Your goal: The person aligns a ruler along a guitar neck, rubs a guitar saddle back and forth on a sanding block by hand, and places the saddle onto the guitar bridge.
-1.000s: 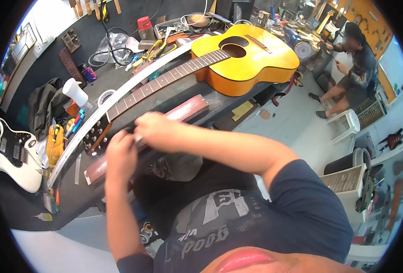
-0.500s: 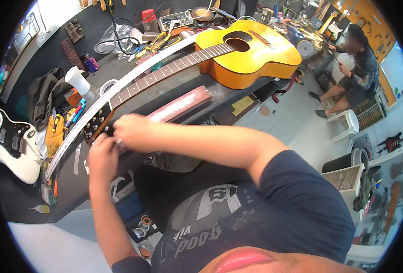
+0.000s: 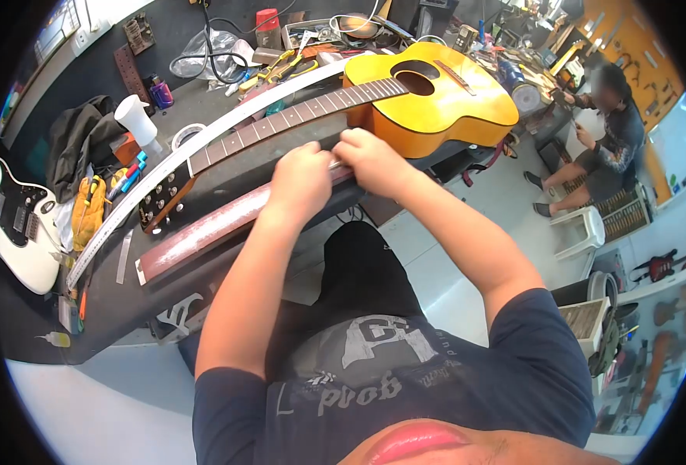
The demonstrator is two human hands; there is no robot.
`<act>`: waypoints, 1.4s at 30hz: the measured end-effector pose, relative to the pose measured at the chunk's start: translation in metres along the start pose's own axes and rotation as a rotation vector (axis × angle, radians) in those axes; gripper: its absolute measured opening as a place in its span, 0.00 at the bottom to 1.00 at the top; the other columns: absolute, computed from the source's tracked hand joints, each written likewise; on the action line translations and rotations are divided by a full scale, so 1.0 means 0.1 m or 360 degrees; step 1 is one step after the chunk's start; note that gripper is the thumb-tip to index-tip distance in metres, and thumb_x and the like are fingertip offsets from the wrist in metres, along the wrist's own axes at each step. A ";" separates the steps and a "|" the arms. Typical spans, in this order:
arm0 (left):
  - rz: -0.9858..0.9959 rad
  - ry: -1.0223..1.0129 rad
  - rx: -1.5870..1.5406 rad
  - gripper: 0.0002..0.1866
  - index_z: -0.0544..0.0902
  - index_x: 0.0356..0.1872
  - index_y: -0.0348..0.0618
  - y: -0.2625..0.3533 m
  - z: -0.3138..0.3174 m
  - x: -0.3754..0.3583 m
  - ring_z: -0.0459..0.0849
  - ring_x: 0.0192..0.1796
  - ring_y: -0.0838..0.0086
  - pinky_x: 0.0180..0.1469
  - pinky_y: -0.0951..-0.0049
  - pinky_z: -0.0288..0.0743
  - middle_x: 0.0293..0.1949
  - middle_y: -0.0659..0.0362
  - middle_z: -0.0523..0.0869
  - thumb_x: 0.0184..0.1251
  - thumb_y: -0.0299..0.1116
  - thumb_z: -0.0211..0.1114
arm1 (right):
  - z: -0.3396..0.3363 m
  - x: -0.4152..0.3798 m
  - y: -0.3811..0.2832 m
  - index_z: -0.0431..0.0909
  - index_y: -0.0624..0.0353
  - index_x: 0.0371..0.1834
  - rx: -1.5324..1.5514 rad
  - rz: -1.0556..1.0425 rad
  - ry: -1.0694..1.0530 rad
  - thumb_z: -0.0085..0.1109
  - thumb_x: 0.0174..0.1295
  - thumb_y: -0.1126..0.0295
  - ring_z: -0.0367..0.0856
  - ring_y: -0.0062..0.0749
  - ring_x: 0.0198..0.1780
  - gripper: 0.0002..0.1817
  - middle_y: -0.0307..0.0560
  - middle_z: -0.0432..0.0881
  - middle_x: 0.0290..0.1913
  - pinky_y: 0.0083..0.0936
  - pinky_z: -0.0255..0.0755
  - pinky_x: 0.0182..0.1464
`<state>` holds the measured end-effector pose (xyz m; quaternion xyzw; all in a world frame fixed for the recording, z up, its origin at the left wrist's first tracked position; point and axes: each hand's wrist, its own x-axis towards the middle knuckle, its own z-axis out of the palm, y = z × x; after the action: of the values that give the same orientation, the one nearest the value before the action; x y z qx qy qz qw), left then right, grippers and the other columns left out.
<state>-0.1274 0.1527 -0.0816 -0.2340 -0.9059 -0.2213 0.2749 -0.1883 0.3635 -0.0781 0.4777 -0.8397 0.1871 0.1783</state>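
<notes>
A long reddish-brown bar (image 3: 203, 236), its top worn with whitish patches, lies along the front of the dark bench. At its right end my left hand (image 3: 302, 180) and my right hand (image 3: 375, 161) are close together, fingers curled in. A small pale edge shows between them; what the fingers grip is hidden. Just behind the bar rests an acoustic guitar with a yellow-orange body (image 3: 467, 85), strings off. Its fretted neck (image 3: 281, 124) points left, ending in a dark headstock (image 3: 165, 201). My right hand is just in front of the guitar body.
A long white straightedge (image 3: 227, 136) runs behind the neck. White electric guitar (image 3: 13, 252), yellow glove (image 3: 89, 213), markers (image 3: 135, 174) and tape roll (image 3: 188, 138) are at left; pliers (image 3: 293, 70) lie behind. Another person (image 3: 614, 132) sits at right near a white stool (image 3: 579, 232).
Both hands have moved right along the reddish bar, from its left end to its right end. The left part of the bar is now uncovered. The view has shifted slightly.
</notes>
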 end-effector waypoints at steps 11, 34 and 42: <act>-0.0504 -0.0128 0.0208 0.06 0.91 0.42 0.34 -0.59 -1.78 -1.43 0.87 0.41 0.48 0.45 0.52 0.81 0.37 0.47 0.83 0.67 0.20 0.69 | 1.16 1.23 -1.65 0.83 0.57 0.37 0.0145 -0.0688 0.0209 0.66 0.61 0.69 0.84 0.47 0.51 0.05 0.50 0.83 0.45 0.41 0.80 0.56; -0.0299 -0.0132 0.0178 0.04 0.88 0.39 0.35 -0.68 -1.50 -1.25 0.88 0.43 0.45 0.48 0.50 0.83 0.38 0.47 0.85 0.66 0.22 0.68 | 0.77 1.07 -1.36 0.83 0.61 0.42 0.0246 -0.0539 -0.0014 0.66 0.60 0.76 0.84 0.55 0.56 0.08 0.56 0.84 0.48 0.48 0.81 0.60; -0.0634 -0.0211 0.0150 0.08 0.92 0.43 0.36 -0.80 -2.20 -1.71 0.88 0.44 0.47 0.48 0.53 0.82 0.38 0.48 0.85 0.66 0.18 0.70 | 1.27 1.54 -2.05 0.87 0.55 0.35 0.0079 -0.0845 0.0118 0.67 0.63 0.67 0.86 0.41 0.50 0.05 0.45 0.85 0.39 0.39 0.81 0.56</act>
<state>0.0424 -0.0796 -0.0411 -0.0513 -0.9597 -0.2128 0.1762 -0.0994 0.0911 -0.0852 0.6782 -0.6731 0.1717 0.2399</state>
